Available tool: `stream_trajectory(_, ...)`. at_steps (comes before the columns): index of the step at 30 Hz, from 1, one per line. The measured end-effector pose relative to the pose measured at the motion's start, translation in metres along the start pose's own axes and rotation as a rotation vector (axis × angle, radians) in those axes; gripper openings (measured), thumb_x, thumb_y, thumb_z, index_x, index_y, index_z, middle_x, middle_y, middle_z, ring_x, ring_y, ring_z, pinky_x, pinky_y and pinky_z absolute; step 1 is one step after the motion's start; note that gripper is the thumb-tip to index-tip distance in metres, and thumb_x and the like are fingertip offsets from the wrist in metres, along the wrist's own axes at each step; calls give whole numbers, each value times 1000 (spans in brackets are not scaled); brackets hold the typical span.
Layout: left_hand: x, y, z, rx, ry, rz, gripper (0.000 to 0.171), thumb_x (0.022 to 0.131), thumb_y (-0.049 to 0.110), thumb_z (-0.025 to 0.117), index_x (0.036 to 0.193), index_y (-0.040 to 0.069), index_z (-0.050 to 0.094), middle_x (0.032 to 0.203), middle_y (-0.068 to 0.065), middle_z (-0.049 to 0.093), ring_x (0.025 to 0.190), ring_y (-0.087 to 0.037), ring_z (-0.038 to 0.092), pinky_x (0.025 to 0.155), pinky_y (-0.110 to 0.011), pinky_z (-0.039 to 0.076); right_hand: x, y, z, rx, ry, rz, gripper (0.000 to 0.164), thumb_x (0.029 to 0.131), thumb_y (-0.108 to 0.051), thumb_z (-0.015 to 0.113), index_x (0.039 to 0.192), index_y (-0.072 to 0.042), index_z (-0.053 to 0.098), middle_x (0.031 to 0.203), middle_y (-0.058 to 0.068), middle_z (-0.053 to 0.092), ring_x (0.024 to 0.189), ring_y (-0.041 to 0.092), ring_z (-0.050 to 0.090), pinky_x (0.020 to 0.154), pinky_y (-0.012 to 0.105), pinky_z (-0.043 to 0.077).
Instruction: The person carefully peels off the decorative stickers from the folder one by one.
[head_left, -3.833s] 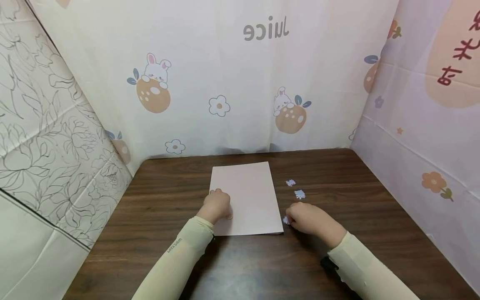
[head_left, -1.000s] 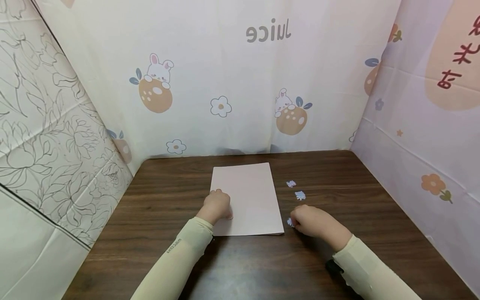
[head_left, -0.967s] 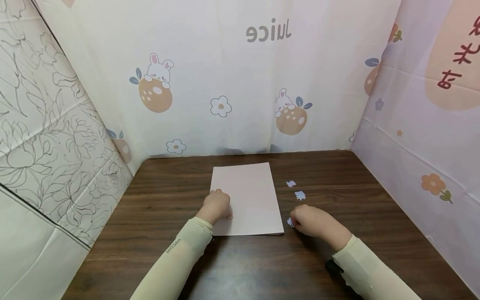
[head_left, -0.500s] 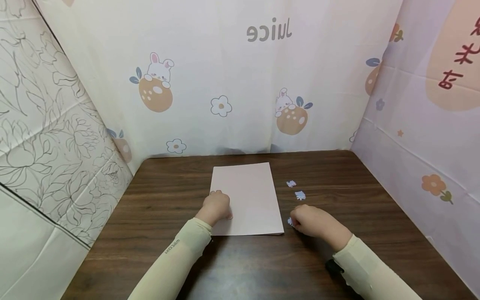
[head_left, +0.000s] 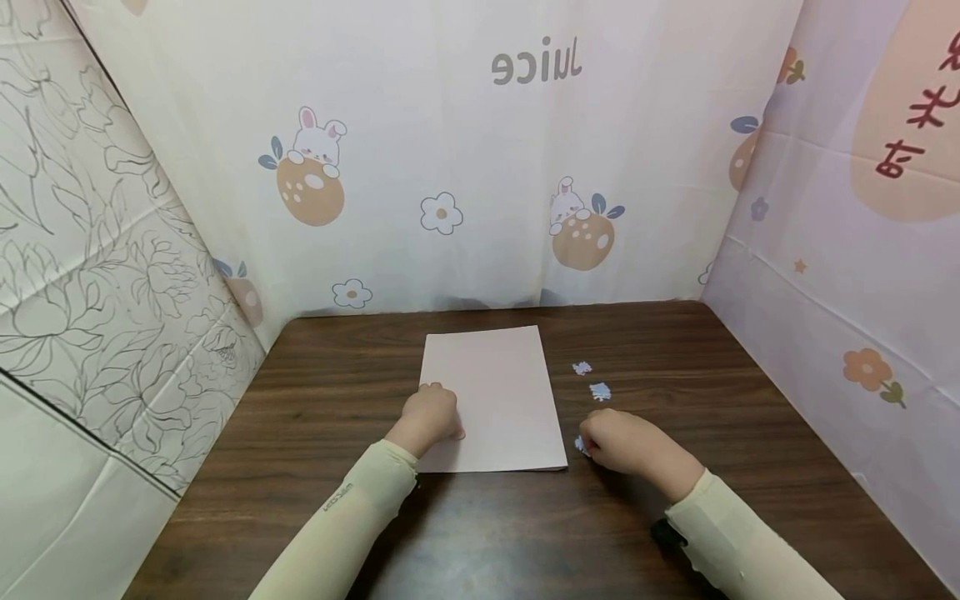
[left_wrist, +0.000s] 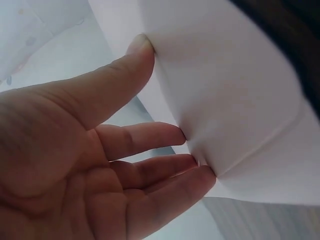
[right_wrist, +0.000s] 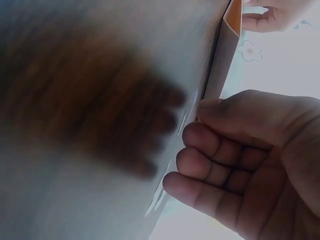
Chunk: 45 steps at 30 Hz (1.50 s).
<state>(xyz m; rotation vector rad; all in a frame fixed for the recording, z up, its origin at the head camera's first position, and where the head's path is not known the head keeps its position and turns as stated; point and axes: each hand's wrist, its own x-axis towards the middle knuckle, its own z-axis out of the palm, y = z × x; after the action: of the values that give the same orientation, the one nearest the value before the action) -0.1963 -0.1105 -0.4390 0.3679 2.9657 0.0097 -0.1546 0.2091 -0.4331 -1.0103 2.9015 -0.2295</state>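
Observation:
My left hand [head_left: 431, 415] lies at the left side of a white folded sheet of paper or card [head_left: 502, 400]. In the left wrist view, its thumb [left_wrist: 142, 47] and fairly straight fingers press their tips against that sheet. To the right of the sheet, my right hand [head_left: 618, 439] has its fingers curled down, thumb and fingertips at a small ragged-edged pale-blue piece [head_left: 581, 446]. The right wrist view shows the thumb [right_wrist: 210, 110] against the near end of a flat piece [right_wrist: 187, 112]. The contact point is partly hidden by the fingers.
Two more ragged pale-blue pieces, one larger [head_left: 600, 391] and one smaller [head_left: 582, 367], lie beyond my right hand. The dark wooden table [head_left: 345, 350] meets a patterned curtain [head_left: 487, 250] at the back, with more hangings on both sides.
Since the oldest frame, my right hand and the piece at its fingertips have shifted slightly right, away from the sheet. My left hand has barely moved; its forearm is slightly further left.

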Motion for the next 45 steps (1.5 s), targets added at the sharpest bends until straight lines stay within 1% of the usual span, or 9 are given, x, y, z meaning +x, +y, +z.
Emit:
stream_trajectory(5, -1, 0, 0, -23, -3, -8, 55, 78, 45, 87, 109, 1, 76, 110, -17, 68, 103, -30, 61, 86, -44, 56, 1, 0, 0, 0, 17, -13, 26, 88, -1, 70, 70, -17, 60, 72, -6, 51, 61, 6, 44, 54, 25, 41)
stream_trajectory(10, -1, -1, 1, -70, 20, -37, 56, 77, 43, 89, 110, 0, 75, 108, -17, 66, 103, -31, 60, 86, -45, 56, 3, -1, 0, 6, 14, 6, 27, 90, -4, 71, 69, -17, 58, 72, -6, 50, 60, 6, 42, 54, 26, 39)
stream_trajectory(15, -2, -1, 5, -108, 57, -88, 60, 74, 43, 91, 110, -1, 75, 106, -18, 64, 99, -31, 61, 79, -45, 58, 5, -2, -1, -2, 11, 15, 27, 89, -6, 73, 70, -18, 58, 74, -6, 50, 61, 6, 42, 54, 26, 39)
stream_trajectory(19, -4, 0, 7, -106, 85, -104, 60, 72, 45, 92, 108, -1, 75, 103, -18, 63, 96, -30, 61, 76, -46, 59, 6, -2, -1, 3, 16, 9, 26, 88, -5, 75, 72, -18, 60, 75, -7, 51, 62, 6, 42, 54, 25, 40)
stream_trajectory(26, -7, -1, 7, -133, 114, -84, 51, 71, 41, 94, 100, 4, 74, 96, -15, 62, 93, -31, 60, 74, -47, 57, 9, 0, 2, -23, 56, -34, 23, 86, -2, 74, 74, -17, 62, 76, -7, 52, 65, 4, 46, 57, 24, 43)
stream_trajectory(33, -8, -1, 8, -155, 142, -24, 49, 74, 37, 92, 113, 13, 76, 102, -12, 63, 99, -32, 60, 77, -46, 56, 12, 0, 0, -52, 99, -41, 27, 87, -5, 72, 70, -20, 58, 72, -9, 46, 60, 5, 39, 53, 24, 37)
stream_trajectory(35, -9, -1, 8, -152, 147, -14, 47, 75, 37, 91, 113, 14, 77, 101, -11, 63, 98, -31, 60, 76, -45, 56, 13, 0, 1, -60, 114, -46, 27, 87, -5, 72, 70, -20, 58, 72, -9, 46, 60, 5, 38, 53, 24, 36)
stream_trajectory(38, -10, -1, 7, -150, 146, -9, 45, 76, 38, 91, 112, 15, 77, 100, -9, 63, 97, -30, 60, 75, -45, 56, 14, 0, 0, -57, 120, -44, 25, 89, -6, 72, 72, -20, 59, 72, -9, 46, 60, 5, 38, 54, 24, 37)
stream_trajectory(45, -11, 1, 6, -159, 130, -7, 43, 78, 36, 90, 112, 14, 77, 100, -9, 63, 99, -28, 59, 75, -44, 56, 18, -2, -2, -57, 110, -23, 16, 91, -9, 73, 81, -19, 67, 80, -7, 56, 64, 3, 45, 56, 24, 43)
